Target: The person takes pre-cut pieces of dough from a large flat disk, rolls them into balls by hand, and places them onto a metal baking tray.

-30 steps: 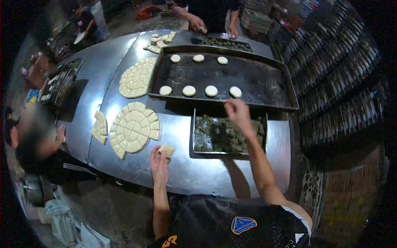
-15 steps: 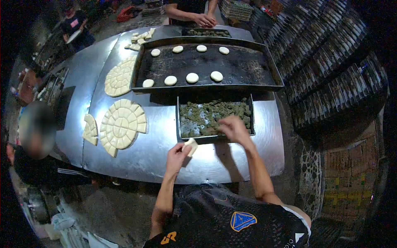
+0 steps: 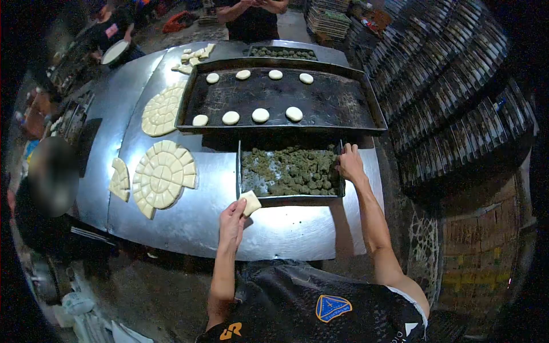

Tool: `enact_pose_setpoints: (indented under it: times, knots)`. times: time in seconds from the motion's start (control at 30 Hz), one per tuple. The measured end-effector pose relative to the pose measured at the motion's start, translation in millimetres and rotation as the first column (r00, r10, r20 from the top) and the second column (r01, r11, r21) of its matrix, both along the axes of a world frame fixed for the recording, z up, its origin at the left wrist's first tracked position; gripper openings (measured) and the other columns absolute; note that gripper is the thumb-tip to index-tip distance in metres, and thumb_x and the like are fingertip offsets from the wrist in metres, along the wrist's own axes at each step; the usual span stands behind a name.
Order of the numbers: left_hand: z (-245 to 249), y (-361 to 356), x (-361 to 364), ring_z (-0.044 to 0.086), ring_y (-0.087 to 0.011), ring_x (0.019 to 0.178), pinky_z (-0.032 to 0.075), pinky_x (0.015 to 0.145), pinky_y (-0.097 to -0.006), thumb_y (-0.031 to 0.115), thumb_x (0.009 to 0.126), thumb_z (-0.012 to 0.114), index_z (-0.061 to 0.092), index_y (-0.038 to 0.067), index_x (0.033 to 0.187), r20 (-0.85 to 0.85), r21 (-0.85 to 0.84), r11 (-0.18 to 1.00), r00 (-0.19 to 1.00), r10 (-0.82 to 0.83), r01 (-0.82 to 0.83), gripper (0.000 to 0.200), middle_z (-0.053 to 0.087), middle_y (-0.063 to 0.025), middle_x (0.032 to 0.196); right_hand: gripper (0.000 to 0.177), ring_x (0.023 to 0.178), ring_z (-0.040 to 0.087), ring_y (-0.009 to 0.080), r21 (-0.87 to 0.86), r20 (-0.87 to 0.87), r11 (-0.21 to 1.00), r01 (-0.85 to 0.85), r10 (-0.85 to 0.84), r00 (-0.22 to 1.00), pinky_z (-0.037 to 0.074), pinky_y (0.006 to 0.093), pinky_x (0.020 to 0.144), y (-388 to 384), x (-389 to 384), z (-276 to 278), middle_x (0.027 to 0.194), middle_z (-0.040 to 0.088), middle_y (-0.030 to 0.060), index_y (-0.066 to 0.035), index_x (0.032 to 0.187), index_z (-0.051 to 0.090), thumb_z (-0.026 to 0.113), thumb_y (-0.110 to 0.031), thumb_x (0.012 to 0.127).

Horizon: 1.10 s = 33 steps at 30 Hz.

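Between the thumb and fingers of my left hand (image 3: 233, 220) is a flat piece of pale dough (image 3: 250, 203), held in front of the near left corner of the filling tray. My right hand (image 3: 351, 162) is at the right rim of that metal tray (image 3: 291, 197), its fingers bent over the edge; whether they pinch anything is hidden. Clumps of greenish-brown filling (image 3: 303, 171) lie in the tray. Left of it on the metal table sits a round of dough cut into pieces (image 3: 163, 176), with a smaller cut section (image 3: 119, 179) beside it.
Behind the filling tray, a large dark baking tray (image 3: 280, 97) holds several round white dough pieces (image 3: 260, 115). Another cut dough round (image 3: 163, 111) lies at its left. People stand at the far side and left. Stacked racks (image 3: 446, 103) rise at the right.
My right hand has moved from above the filling to the tray's right rim. My left hand has shifted slightly left and down with the dough, which now shows flatter. The far person's hands have lifted.
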<state>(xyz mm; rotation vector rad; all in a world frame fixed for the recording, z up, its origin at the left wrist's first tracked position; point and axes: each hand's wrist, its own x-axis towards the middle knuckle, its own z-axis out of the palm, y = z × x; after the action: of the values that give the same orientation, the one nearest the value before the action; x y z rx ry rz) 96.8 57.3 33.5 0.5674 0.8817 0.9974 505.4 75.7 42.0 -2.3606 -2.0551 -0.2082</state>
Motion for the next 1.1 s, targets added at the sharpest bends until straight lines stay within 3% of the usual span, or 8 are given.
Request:
enact_pose_setpoints:
  times: [0.1,0.17,0.33,0.53,0.7,0.8,1.0,1.1]
  knots:
    - [3,7,11,0.063,-0.0168,0.095,0.05,0.084,-0.0283,0.023,0.092,0.063,0.058,-0.006,0.115,0.044,-0.041,0.999,0.999,-0.029,0.031,0.037,0.065,-0.0107,0.104,0.03,0.102,0.043,0.0319,0.03,-0.097,0.999,-0.04,0.043,0.994,0.044,0.0412,0.086,-3,-11,17,0.102,0.05,0.0135,-0.003,0.086,0.071,0.081,-0.022,0.065]
    - [5,13,22,0.063,-0.0176,0.097,0.05,0.086,-0.0294,0.024,0.093,0.062,0.058,-0.006,0.117,0.03,-0.053,0.996,0.997,-0.069,0.07,0.039,0.064,-0.0116,0.107,0.027,0.101,0.044,0.0294,0.147,-0.599,0.988,-0.045,0.125,0.791,0.04,0.0387,0.089,-10,-46,40,0.104,0.049,0.0106,-0.008,0.091,0.072,0.078,-0.028,0.074]
    - [14,15,52,0.061,-0.0169,0.1,0.052,0.086,-0.0299,0.026,0.094,0.061,0.057,-0.004,0.12,0.003,-0.053,0.979,0.98,-0.199,0.199,0.04,0.064,-0.0104,0.107,0.028,0.101,0.044,0.0259,0.377,-0.537,0.886,-0.271,0.448,0.715,0.039,0.0373,0.089,-29,-164,67,0.105,0.05,0.0092,-0.008,0.101,0.071,0.076,-0.019,0.075]
    - [19,16,37,0.061,-0.0143,0.1,0.05,0.089,-0.0273,0.027,0.096,0.057,0.056,-0.003,0.121,-0.01,-0.026,0.977,0.977,-0.212,0.211,0.039,0.063,-0.0088,0.112,0.038,0.099,0.046,0.029,0.298,-0.641,0.88,-0.371,0.472,0.605,0.044,0.0376,0.086,-31,-181,52,0.109,0.053,0.0116,-0.007,0.113,0.066,0.074,-0.02,0.078]
    - [22,15,34,0.062,-0.0151,0.098,0.051,0.085,-0.0294,0.026,0.095,0.06,0.054,-0.002,0.119,0.033,-0.025,0.982,0.982,-0.189,0.189,0.037,0.063,-0.0107,0.108,0.04,0.101,0.061,0.0285,0.227,-0.929,0.932,-0.283,0.294,0.225,0.049,0.0346,0.084,-30,-193,43,0.108,0.063,0.0154,-0.004,0.12,0.061,0.071,-0.013,0.082]
    - [23,13,34,0.063,-0.0151,0.096,0.053,0.081,-0.0289,0.024,0.095,0.059,0.054,-0.001,0.118,-0.037,0.094,0.982,0.986,-0.162,0.165,0.034,0.063,-0.012,0.108,0.038,0.095,0.064,0.027,0.327,-0.805,0.891,-0.316,0.437,0.402,0.051,0.0326,0.08,-26,-198,52,0.101,0.064,0.0148,-0.004,0.117,0.062,0.071,-0.006,0.08]
    - [28,6,27,0.061,-0.0153,0.103,0.05,0.085,-0.0263,0.01,0.094,0.057,0.05,-0.002,0.13,-0.511,0.378,0.881,0.857,-0.057,0.284,0.039,0.062,-0.0093,0.117,0.023,0.089,0.065,0.0268,0.416,-0.785,0.869,-0.267,0.492,0.376,0.053,0.0323,0.077,-23,-215,61,0.1,0.064,0.0133,-0.002,0.101,0.069,0.071,-0.001,0.078]
    - [37,1,6,0.051,-0.0148,0.12,0.045,0.097,-0.0267,0.01,0.096,0.055,0.042,0.001,0.139,0.063,0.163,0.939,0.947,-0.316,0.302,0.046,0.049,-0.0113,0.135,0.027,0.093,0.064,0.0266,0.367,-0.747,0.855,-0.366,0.506,0.432,0.053,0.0331,0.077,-21,-203,59,0.108,0.062,0.0139,-0.003,0.107,0.067,0.07,-0.005,0.081]
